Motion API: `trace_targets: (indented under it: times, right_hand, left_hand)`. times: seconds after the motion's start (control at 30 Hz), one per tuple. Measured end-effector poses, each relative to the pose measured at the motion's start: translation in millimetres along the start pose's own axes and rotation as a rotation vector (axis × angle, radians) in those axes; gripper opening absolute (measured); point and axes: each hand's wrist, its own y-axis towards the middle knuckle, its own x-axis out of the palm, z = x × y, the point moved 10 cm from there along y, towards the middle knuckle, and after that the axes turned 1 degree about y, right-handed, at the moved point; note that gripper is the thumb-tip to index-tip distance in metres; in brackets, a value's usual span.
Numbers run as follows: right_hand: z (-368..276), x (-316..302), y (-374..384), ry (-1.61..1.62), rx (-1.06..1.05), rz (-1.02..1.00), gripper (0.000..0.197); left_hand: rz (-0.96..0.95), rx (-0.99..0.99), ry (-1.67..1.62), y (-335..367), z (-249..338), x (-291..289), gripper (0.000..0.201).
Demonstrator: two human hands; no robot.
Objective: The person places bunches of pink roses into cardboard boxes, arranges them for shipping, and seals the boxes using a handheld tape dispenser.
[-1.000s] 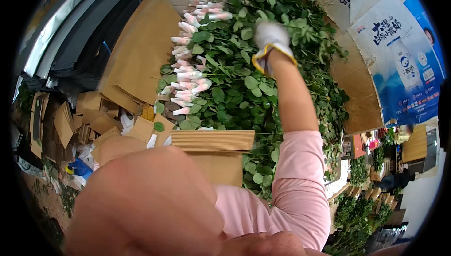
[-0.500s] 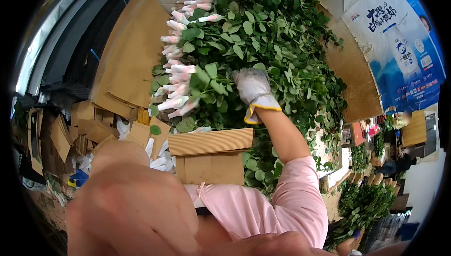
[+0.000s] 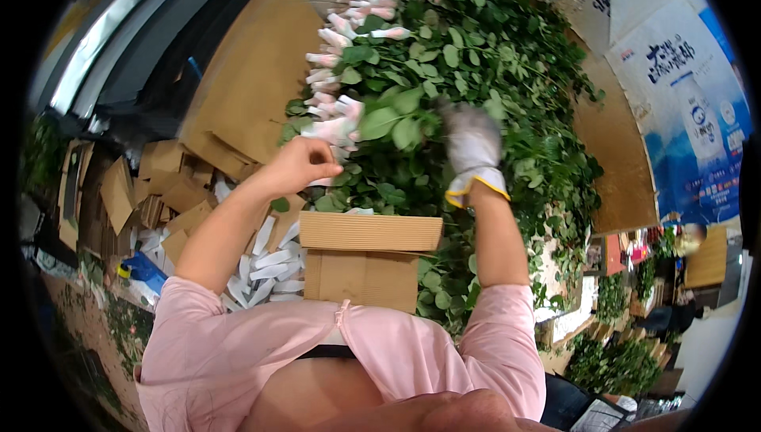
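A big heap of long-stemmed roses (image 3: 476, 59) with green leaves lies on brown paper, their pale pink buds wrapped in white sleeves along the left edge. My bare left hand (image 3: 305, 161) is closed on wrapped buds (image 3: 333, 127) at the heap's near left. My right hand (image 3: 473, 147), in a grey glove with a yellow cuff, is pressed among the leafy stems of the same bunch, fingers hidden in leaves. A corrugated cardboard box (image 3: 369, 258) stands right in front of my body.
Brown paper sheet (image 3: 254, 75) covers the surface left of the heap. Loose cardboard pieces (image 3: 158, 186) and white sleeves (image 3: 265, 265) lie on the floor at left. A blue and white poster (image 3: 690, 107) hangs at right. More green bunches (image 3: 610, 353) stand lower right.
My gloved right hand has drawn back from the far part of the heap toward me. My left hand came into view from below and took hold of wrapped buds.
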Motion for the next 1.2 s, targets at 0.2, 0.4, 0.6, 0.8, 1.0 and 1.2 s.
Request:
trace_targets:
  times: [0.2, 0.4, 0.6, 0.8, 1.0, 1.2]
  right_hand:
    - [-20.6, 13.7, -18.1, -0.147, 0.041, -0.273, 0.068]
    - [-32.7, -38.9, -23.9, 0.350, 0.033, -0.124, 0.065]
    - [-116.0, 3.5, -9.1, 0.484, -0.403, -0.254, 0.043]
    - [-119.0, 1.7, -22.6, 0.408, -0.549, 0.015, 0.025]
    - [-72.2, -43.0, -21.2, 0.288, -0.465, 0.178, 0.036]
    - [-42.1, 5.3, 13.9, 0.606, -0.288, -0.351, 0.062]
  left_hand:
    - [-0.279, 0.057, -1.301, 34.2, -66.4, 41.3, 0.065]
    - [-0.119, -0.205, -1.648, 51.8, -89.0, 63.7, 0.068]
    - [-0.403, 0.095, -1.644, 56.8, -49.6, 60.5, 0.053]
    - [0.129, -0.172, -1.276, 78.2, -122.9, 40.8, 0.039]
    - [-0.068, -0.141, -1.230, 56.4, -60.1, 35.9, 0.043]
    - [-0.397, -0.030, -1.195, 54.8, 26.2, 49.7, 0.047]
